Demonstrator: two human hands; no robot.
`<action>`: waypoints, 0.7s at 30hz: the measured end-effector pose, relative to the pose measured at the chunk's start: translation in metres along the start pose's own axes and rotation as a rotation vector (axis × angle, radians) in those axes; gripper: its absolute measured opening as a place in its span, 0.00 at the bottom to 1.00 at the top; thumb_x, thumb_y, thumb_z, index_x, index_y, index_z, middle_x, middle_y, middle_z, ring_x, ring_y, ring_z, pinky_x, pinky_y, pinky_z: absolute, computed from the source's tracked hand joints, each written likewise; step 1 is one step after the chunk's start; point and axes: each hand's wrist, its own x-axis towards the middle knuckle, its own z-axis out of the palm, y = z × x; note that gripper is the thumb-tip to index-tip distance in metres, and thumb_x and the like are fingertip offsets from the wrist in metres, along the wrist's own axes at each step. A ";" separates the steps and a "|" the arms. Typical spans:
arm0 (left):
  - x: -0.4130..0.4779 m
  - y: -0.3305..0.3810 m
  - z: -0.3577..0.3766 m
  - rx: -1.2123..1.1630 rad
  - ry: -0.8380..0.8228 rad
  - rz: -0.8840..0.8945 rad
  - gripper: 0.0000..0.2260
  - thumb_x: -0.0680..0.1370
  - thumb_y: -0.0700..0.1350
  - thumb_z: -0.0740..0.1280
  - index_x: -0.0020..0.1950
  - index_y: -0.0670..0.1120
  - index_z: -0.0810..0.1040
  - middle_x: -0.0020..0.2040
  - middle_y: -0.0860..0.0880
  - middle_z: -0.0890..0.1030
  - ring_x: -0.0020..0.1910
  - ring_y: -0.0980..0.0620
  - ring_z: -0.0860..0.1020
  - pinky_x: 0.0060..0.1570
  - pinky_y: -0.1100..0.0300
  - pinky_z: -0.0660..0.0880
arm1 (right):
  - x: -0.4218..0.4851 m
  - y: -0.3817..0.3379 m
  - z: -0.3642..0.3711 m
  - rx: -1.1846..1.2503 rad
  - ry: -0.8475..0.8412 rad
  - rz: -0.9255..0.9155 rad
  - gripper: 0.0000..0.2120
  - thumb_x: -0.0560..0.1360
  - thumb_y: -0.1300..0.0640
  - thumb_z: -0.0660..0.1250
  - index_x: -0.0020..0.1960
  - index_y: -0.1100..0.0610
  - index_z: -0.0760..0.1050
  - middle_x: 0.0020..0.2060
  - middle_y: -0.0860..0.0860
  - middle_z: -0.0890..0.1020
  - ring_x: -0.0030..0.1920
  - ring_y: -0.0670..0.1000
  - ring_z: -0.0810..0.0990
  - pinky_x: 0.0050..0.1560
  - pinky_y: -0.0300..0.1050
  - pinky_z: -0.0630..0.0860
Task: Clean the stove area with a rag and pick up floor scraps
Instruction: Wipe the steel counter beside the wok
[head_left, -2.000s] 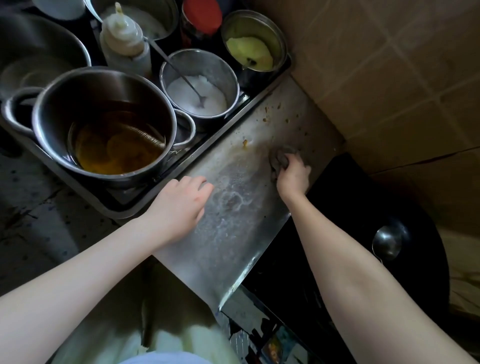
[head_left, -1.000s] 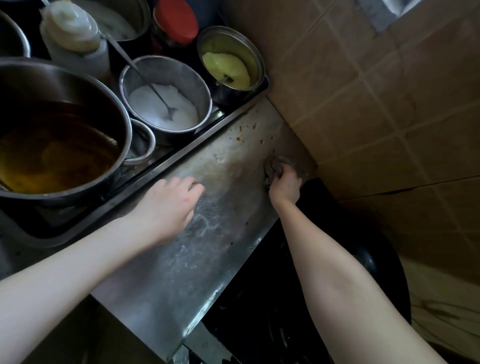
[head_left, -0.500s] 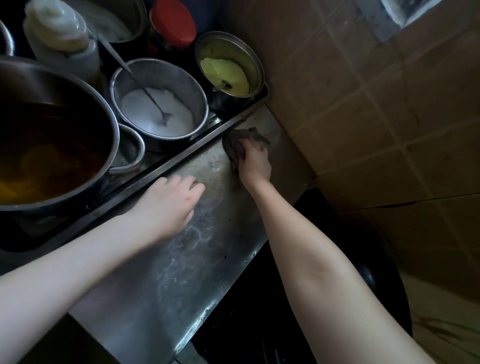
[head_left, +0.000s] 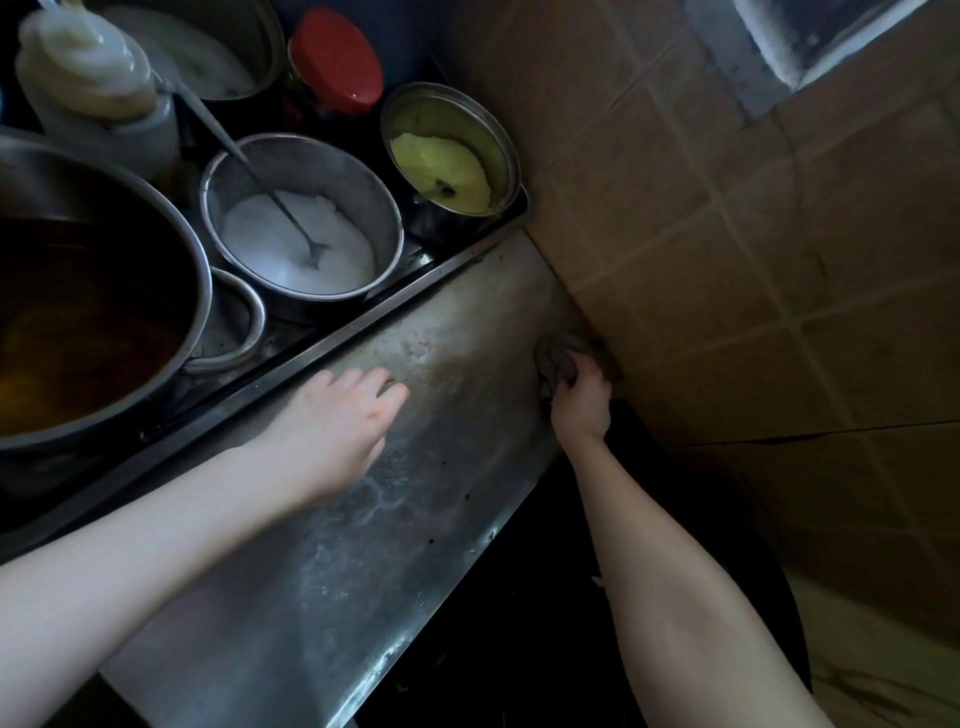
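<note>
A steel counter strip runs beside the stove, wet and smeared with pale residue. My right hand is shut on a dark grey rag, pressing it onto the strip's far right edge where it meets the tiled wall. My left hand lies flat on the strip near its left rim, fingers together and pointing right, holding nothing. The floor and any scraps on it are out of sight.
A metal tray left of the strip holds a large pot of amber liquid, a bowl of white powder with a spoon, a pot of yellow paste, a red-lidded jar and a squeeze bottle. Tan tiled wall right; dark wok below.
My right hand has swept the rag from the strip's far end near the tray back to the right edge against the wall. The crumbs at the far end are gone. My left hand stays put.
</note>
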 end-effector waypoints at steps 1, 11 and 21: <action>0.000 0.000 0.000 -0.001 -0.001 0.000 0.17 0.80 0.47 0.55 0.69 0.50 0.63 0.70 0.50 0.66 0.66 0.49 0.68 0.61 0.56 0.67 | 0.003 0.000 -0.001 0.011 0.011 0.019 0.18 0.78 0.63 0.60 0.66 0.52 0.71 0.68 0.53 0.72 0.65 0.59 0.69 0.61 0.54 0.73; -0.010 -0.011 -0.001 -0.008 -0.006 -0.006 0.18 0.79 0.48 0.56 0.70 0.50 0.62 0.70 0.50 0.65 0.66 0.49 0.67 0.61 0.56 0.66 | 0.043 -0.075 0.013 -0.040 -0.065 -0.128 0.19 0.79 0.63 0.56 0.68 0.53 0.70 0.67 0.53 0.72 0.65 0.60 0.67 0.62 0.50 0.68; -0.023 -0.015 -0.001 -0.092 -0.015 -0.009 0.19 0.79 0.47 0.59 0.70 0.50 0.65 0.70 0.49 0.68 0.66 0.47 0.70 0.60 0.55 0.69 | 0.019 -0.111 0.021 -0.061 -0.164 -0.490 0.17 0.77 0.59 0.58 0.64 0.49 0.73 0.64 0.50 0.76 0.62 0.58 0.72 0.57 0.50 0.72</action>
